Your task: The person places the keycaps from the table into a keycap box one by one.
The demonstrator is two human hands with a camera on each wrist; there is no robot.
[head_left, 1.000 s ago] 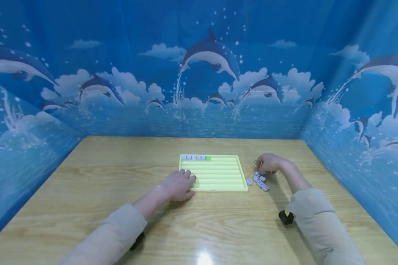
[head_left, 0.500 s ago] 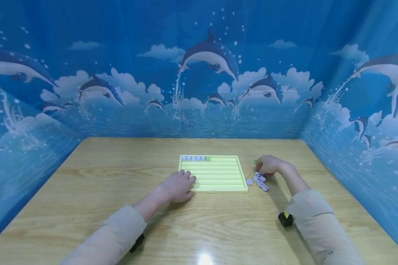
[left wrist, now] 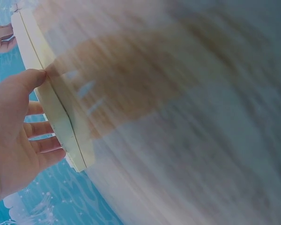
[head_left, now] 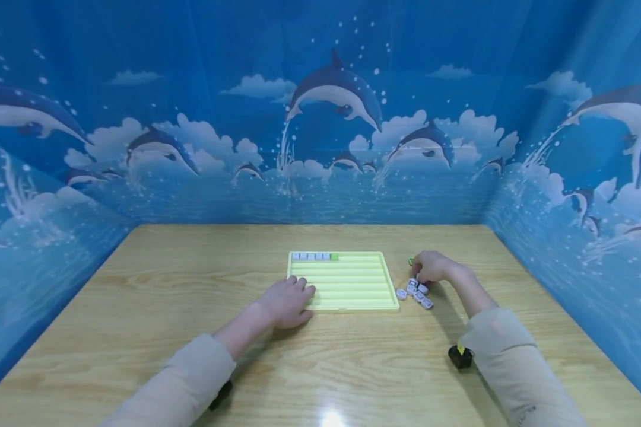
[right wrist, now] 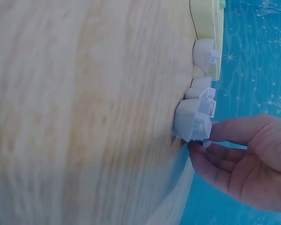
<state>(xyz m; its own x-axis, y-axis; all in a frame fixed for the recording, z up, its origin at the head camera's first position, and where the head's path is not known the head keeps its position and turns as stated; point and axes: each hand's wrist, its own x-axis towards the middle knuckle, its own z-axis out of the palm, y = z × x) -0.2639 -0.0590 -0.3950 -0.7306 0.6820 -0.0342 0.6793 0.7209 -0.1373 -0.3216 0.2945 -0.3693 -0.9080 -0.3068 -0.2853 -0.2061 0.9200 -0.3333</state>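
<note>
White plastic keycap-shaped blocks (head_left: 419, 296) lie heaped beside the pale-yellow ridged plastic tray (head_left: 352, 287), which has just gained none, so placing remains; my right grip (head_left: 431, 267) pinches one, my left grip (head_left: 287, 301) rests loosely spread on the tray.

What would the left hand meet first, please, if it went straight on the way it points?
The left hand would probably meet the tray's ridged floor first, then the row of tiles beyond; height is hard to judge.
</note>
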